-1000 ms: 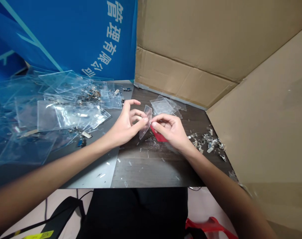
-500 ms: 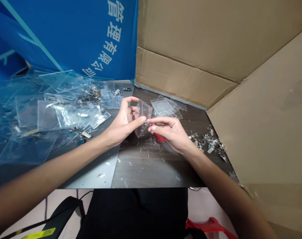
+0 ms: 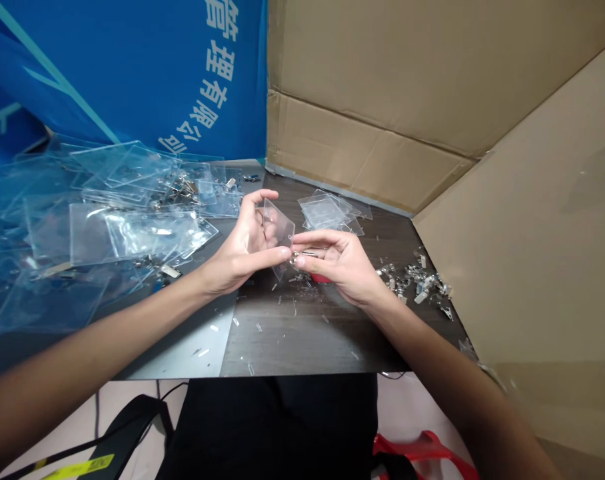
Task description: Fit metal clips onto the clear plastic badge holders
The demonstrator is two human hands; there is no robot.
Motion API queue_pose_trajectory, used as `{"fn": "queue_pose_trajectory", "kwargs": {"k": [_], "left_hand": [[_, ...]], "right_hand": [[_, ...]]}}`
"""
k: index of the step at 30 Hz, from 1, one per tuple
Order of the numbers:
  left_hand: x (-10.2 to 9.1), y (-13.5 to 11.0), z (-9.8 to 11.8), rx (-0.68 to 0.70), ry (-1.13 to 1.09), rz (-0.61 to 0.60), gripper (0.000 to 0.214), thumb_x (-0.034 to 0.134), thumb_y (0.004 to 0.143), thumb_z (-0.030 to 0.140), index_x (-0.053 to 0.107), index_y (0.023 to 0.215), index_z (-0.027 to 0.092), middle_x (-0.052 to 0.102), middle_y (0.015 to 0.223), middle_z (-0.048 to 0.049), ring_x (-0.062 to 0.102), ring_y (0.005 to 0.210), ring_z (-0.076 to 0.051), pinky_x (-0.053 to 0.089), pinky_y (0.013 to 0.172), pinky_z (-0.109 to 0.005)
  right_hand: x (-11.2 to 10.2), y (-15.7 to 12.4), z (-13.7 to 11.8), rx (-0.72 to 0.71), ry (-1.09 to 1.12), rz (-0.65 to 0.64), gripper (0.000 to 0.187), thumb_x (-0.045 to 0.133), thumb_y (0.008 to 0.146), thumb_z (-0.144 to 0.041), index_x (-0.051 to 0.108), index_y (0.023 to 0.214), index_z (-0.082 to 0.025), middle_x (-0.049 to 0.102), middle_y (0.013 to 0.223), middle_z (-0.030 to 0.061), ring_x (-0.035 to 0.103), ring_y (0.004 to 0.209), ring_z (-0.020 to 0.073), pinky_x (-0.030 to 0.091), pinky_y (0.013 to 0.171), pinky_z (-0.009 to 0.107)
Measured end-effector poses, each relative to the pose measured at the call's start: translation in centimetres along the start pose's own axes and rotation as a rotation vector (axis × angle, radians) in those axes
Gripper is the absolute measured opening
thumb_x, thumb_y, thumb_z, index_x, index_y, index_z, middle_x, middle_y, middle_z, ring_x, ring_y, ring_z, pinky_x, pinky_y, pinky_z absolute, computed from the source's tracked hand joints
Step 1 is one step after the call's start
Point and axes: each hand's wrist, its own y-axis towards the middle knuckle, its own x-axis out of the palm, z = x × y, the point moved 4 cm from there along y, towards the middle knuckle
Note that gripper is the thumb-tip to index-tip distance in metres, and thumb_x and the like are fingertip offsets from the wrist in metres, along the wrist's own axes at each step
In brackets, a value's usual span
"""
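A clear plastic badge holder (image 3: 278, 230) stands pinched in the left hand's (image 3: 245, 247) grip, thumb and fingers closed on it, while the right hand (image 3: 340, 267) pinches a small metal clip (image 3: 307, 253) just beside it, above a dark counter (image 3: 302, 340).

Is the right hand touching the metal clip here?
Touching: the head view shows the right hand pinching the metal clip between thumb and forefinger.
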Motion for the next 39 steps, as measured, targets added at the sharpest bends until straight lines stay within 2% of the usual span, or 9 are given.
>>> {"fn": "queue_pose_trajectory", "kwargs": {"k": [6,13,20,24,27,33,39], "left_hand": [[-0.6,0.5,-0.5,0.031,0.039,0.028,0.097,0.103,0.064,0.040,0.042,0.140,0.039,0.043,0.104,-0.0005,0.053,0.085,-0.018,0.052,0.071,-0.031],[-0.6,0.6,-0.3,0.087,0.083,0.068,0.092,0.101,0.068,0.044,0.042,0.137,0.038,0.043,0.106,-0.0005,0.053,0.089,-0.019,0.053,0.078,-0.034],[-1.3,0.8,-0.3,0.249,0.281,0.159,0.095,0.104,0.066,0.049,0.043,0.137,0.034,0.040,0.115,-0.0050,0.053,0.100,-0.023,0.050,0.081,-0.036],[-1.1,0.4,-0.2,0.279,0.365,0.211,0.094,0.104,0.065,0.048,0.044,0.136,0.034,0.039,0.120,-0.0065,0.052,0.111,-0.027,0.051,0.087,-0.038],[-0.8,0.0,-0.1,0.310,0.388,0.224,0.090,0.102,0.067,0.047,0.043,0.135,0.033,0.039,0.121,-0.0066,0.051,0.113,-0.027,0.053,0.091,-0.039],[-0.5,-0.4,-0.6,0.460,0.538,0.218,0.081,0.092,0.080,0.053,0.040,0.139,0.035,0.039,0.123,-0.0068,0.054,0.109,-0.025,0.059,0.089,-0.041],[-0.3,-0.6,-0.7,0.530,0.625,0.203,0.075,0.089,0.087,0.057,0.041,0.140,0.035,0.042,0.127,-0.0074,0.054,0.107,-0.023,0.061,0.083,-0.035]], "right_hand": [[-0.2,0.2,-0.1,-0.031,-0.011,0.029,0.042,0.109,0.068,-0.039,0.089,0.102,-0.025,0.088,0.100,0.0045,0.085,0.095,0.0228,0.072,0.101,0.046],[-0.4,0.2,-0.2,-0.054,-0.002,0.050,0.039,0.108,0.071,-0.040,0.088,0.102,-0.026,0.089,0.102,0.0043,0.086,0.099,0.0236,0.070,0.105,0.047],[-0.3,0.2,-0.3,-0.060,0.034,0.042,0.035,0.107,0.073,-0.036,0.087,0.100,-0.025,0.088,0.101,0.0036,0.086,0.096,0.0222,0.070,0.104,0.046],[-0.2,0.0,-0.2,-0.069,-0.032,0.074,0.045,0.110,0.065,-0.041,0.086,0.099,-0.024,0.087,0.100,0.0043,0.085,0.098,0.0242,0.071,0.103,0.047],[0.0,-0.3,-0.4,-0.124,-0.118,0.125,0.048,0.112,0.060,-0.038,0.084,0.097,-0.024,0.086,0.098,0.0040,0.084,0.094,0.0234,0.072,0.096,0.043],[0.4,-0.7,-1.2,-0.282,-0.284,0.191,0.022,0.095,0.080,-0.030,0.081,0.095,-0.022,0.085,0.099,0.0049,0.081,0.090,0.0197,0.070,0.088,0.036],[0.4,-0.3,-1.1,-0.293,-0.278,0.116,0.018,0.091,0.082,-0.026,0.079,0.095,-0.021,0.084,0.100,0.0049,0.080,0.092,0.0198,0.068,0.091,0.036]]}}
